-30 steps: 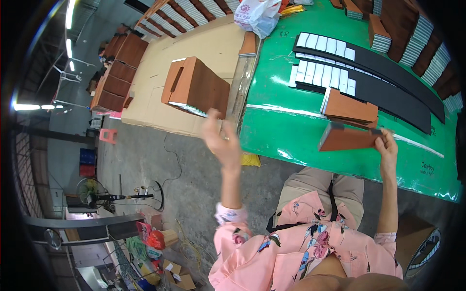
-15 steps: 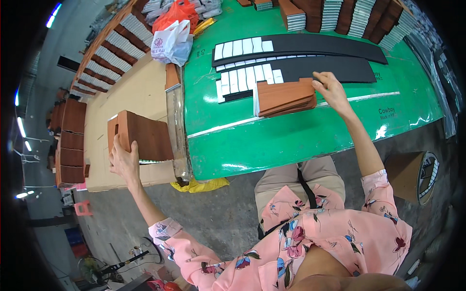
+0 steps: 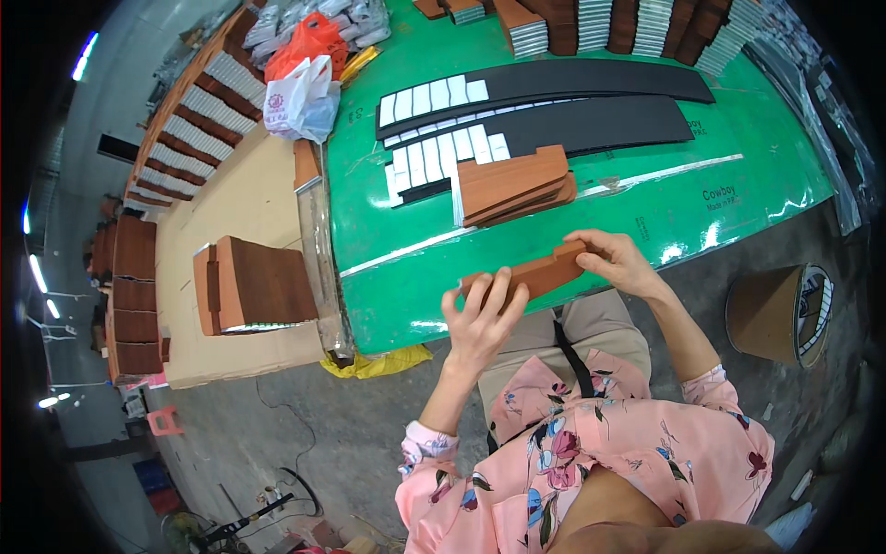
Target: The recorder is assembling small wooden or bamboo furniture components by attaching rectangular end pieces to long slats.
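Over the near edge of the green table (image 3: pixel 388 319), I hold a brown wood-grain panel (image 3: pixel 544 275) tilted between both hands. My left hand (image 3: pixel 484 319) has its fingers curled over the panel's left part. My right hand (image 3: pixel 620 265) pinches its notched right end between thumb and fingers. Just beyond lies a fanned pile of similar brown panels (image 3: pixel 512 185). It rests partly against long black strips (image 3: pixel 609 125), which carry a row of white tabs (image 3: pixel 443 159) at their left end. A larger stack of brown panels (image 3: pixel 268 284) stands on the cardboard surface to the left.
White and red plastic bags (image 3: pixel 300 97) sit at the table's far left corner. Stacked brown panels (image 3: pixel 628 28) line the far edge, and more fill a long row (image 3: pixel 208 106) at far left. A brown drum (image 3: pixel 771 314) stands on the floor at right.
My left hand has left the stack on the cardboard and come right to the panel. My right hand has drawn one panel off the pile toward me. The view has shifted slightly.
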`<action>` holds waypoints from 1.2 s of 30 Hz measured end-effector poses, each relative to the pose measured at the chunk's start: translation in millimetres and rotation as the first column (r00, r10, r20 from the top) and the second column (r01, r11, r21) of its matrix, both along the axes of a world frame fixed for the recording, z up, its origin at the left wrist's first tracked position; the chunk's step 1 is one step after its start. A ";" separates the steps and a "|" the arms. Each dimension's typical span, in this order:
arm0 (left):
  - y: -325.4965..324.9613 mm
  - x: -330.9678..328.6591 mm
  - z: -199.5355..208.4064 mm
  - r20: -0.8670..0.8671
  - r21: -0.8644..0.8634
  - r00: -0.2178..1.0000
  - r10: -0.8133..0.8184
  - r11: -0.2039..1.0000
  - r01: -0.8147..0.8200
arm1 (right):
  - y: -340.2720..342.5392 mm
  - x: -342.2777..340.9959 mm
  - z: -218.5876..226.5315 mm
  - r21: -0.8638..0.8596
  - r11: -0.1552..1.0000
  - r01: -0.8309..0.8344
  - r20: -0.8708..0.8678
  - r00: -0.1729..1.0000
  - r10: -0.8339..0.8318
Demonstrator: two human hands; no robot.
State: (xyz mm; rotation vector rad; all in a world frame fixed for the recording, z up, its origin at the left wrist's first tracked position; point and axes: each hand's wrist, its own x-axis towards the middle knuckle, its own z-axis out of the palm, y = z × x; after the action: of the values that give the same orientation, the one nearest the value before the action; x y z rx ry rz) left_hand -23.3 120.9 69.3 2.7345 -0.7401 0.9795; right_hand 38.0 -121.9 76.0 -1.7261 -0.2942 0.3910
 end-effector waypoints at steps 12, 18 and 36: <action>-27.3 48.6 -54.3 -0.445 -0.840 0.887 -0.124 0.403 -0.365 | -31.0 31.1 -53.7 -0.095 0.983 0.159 0.131 0.981 -0.146; -25.5 49.2 -65.2 -0.511 -0.837 0.832 -0.217 0.348 -0.423 | -25.7 84.1 15.4 -0.098 0.959 0.265 0.490 0.852 -0.186; -39.0 45.0 -74.3 -0.366 -0.840 0.893 -0.264 0.508 -0.194 | 89.3 265.9 -24.5 -0.821 0.571 0.013 0.422 0.688 0.591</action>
State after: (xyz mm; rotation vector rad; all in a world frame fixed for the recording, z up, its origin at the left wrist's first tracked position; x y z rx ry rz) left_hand 21.7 81.9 -5.0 1.8645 -0.1099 0.4297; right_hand 303.9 -32.6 51.5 -2.6907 -1.1316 0.1142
